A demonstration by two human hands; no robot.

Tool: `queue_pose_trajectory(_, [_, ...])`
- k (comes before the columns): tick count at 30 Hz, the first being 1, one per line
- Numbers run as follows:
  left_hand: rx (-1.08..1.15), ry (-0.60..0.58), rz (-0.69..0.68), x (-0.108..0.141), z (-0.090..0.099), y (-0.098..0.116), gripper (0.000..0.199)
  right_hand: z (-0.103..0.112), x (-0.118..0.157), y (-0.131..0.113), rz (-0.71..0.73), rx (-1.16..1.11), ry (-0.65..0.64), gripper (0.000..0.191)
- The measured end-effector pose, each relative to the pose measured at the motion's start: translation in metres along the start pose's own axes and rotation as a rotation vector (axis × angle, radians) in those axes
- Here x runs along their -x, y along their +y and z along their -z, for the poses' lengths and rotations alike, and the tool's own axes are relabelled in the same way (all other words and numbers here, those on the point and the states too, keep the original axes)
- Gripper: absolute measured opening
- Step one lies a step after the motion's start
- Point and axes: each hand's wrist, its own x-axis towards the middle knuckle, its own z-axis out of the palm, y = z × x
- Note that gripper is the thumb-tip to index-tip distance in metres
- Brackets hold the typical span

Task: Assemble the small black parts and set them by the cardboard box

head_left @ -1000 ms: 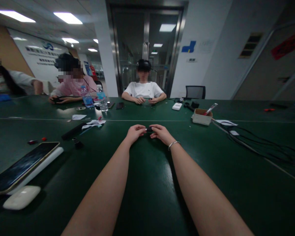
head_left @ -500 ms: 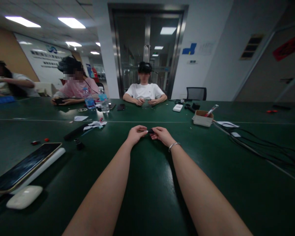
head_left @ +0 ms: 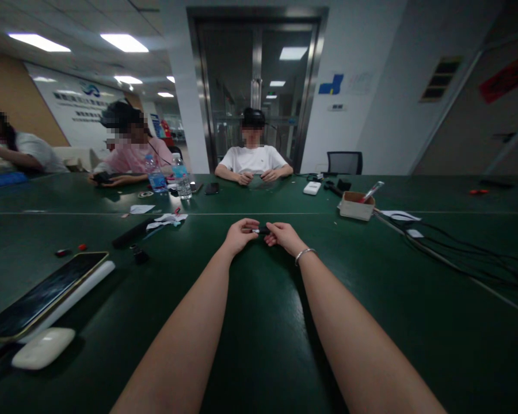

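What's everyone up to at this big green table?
The wearer's left hand and right hand meet over the green table, both gripping a small dark object with a shiny end; it is too small to identify. Across the table, a person in a white T-shirt has both hands together in front. To the left, a person in pink holds something dark.

A phone (head_left: 47,294) and rounded cream object (head_left: 44,348) lie near left; bottles (head_left: 181,180) stand far left. Cables (head_left: 470,249) trail right of an open box (head_left: 356,211).
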Motion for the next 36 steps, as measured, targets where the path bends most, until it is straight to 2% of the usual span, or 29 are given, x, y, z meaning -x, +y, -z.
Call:
queue_pose_trajectory(11, [-0.07, 0.008, 0.081, -0.005, 0.002, -0.014, 0.039, 0.001, 0.0, 0.001, 0.024, -0.018, -0.008, 0.02])
queue_pose_trajectory(19, [-0.045, 0.004, 0.131, -0.003, -0.001, -0.007, 0.027, 0.002, 0.003, 0.002, 0.027, -0.081, -0.028, 0.009])
queue_pose_trajectory(36, [-0.086, -0.001, 0.155, -0.003, -0.002, -0.004, 0.02, 0.002, 0.006, -0.001, 0.025, -0.114, -0.042, 0.007])
